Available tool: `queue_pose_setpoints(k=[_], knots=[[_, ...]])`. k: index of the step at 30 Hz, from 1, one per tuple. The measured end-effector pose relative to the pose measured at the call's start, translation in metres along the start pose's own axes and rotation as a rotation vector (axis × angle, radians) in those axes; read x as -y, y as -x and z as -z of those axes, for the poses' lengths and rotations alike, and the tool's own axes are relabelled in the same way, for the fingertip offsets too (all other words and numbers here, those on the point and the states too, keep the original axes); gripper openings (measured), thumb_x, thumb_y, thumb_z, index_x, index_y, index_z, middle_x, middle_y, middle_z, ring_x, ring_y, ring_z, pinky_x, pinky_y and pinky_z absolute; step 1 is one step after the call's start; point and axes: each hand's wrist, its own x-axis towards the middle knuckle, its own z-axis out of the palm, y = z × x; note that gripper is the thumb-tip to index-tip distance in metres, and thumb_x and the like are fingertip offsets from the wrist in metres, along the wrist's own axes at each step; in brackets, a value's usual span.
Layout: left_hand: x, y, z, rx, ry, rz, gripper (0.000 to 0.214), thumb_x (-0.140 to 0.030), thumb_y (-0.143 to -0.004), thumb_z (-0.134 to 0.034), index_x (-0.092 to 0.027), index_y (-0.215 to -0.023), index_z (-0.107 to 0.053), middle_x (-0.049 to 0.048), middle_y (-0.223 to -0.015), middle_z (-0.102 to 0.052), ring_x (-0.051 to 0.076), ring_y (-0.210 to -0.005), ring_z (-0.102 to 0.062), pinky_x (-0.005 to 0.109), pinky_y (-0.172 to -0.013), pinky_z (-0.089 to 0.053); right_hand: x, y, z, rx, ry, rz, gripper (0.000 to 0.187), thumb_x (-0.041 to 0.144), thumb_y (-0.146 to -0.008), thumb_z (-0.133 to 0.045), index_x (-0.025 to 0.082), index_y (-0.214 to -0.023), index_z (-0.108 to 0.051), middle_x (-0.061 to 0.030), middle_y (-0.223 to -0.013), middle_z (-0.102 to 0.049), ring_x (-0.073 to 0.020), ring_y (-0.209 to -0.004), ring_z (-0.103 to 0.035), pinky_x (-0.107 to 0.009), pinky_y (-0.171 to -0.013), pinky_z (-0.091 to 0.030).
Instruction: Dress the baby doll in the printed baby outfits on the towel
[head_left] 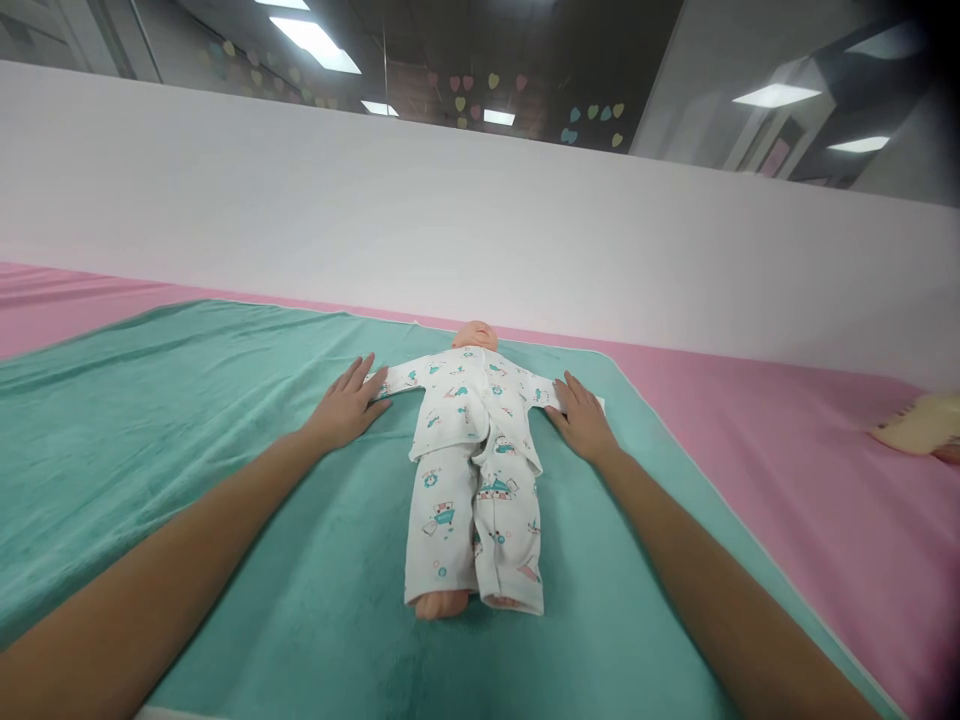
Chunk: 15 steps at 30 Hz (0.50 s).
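A baby doll lies on its back on a teal blanket, head away from me and arms stretched sideways. It wears a white printed top and matching white pants; one foot shows at a leg opening. My left hand lies flat with its fingers on the end of the sleeve at the left. On the other side, my right hand rests with fingers extended over the sleeve end at the right. Both hands are open, and the doll's own hands are hidden.
Under the teal blanket spreads a pink cloth. A pale yellow object lies at the far right, cut off by the frame edge. Behind the blanket rises a white wall, with dark glass bearing heart stickers above it.
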Motion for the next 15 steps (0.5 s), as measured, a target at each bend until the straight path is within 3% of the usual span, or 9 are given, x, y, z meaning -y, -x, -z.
queue_pose_setpoints(k=[7, 15], knots=[[0.0026, 0.0001, 0.0014, 0.183, 0.078, -0.009, 0.063, -0.062, -0.090, -0.023, -0.036, -0.146, -0.012, -0.0008, -0.155, 0.004, 0.030, -0.142, 0.000, 0.050, -0.110, -0.021, -0.0061, -0.0014, -0.0089, 0.133, -0.029, -0.085, 0.073, 0.064, -0.090, -0.013, 0.020, -0.148, -0.015, -0.0060, -0.154, -0.008, -0.0257, -0.141, -0.010, -0.049, -0.111, -0.022], [0.0015, 0.0000, 0.0029, 0.255, 0.123, 0.033, 0.065, -0.064, -0.089, -0.021, -0.037, -0.146, -0.008, -0.0004, -0.155, 0.008, 0.033, -0.141, -0.004, 0.051, -0.111, -0.018, -0.0081, -0.0026, -0.0111, 0.179, -0.021, -0.111, 0.072, 0.065, -0.089, -0.014, 0.023, -0.148, -0.014, -0.0056, -0.154, -0.009, -0.0276, -0.141, -0.011, -0.051, -0.110, -0.023]])
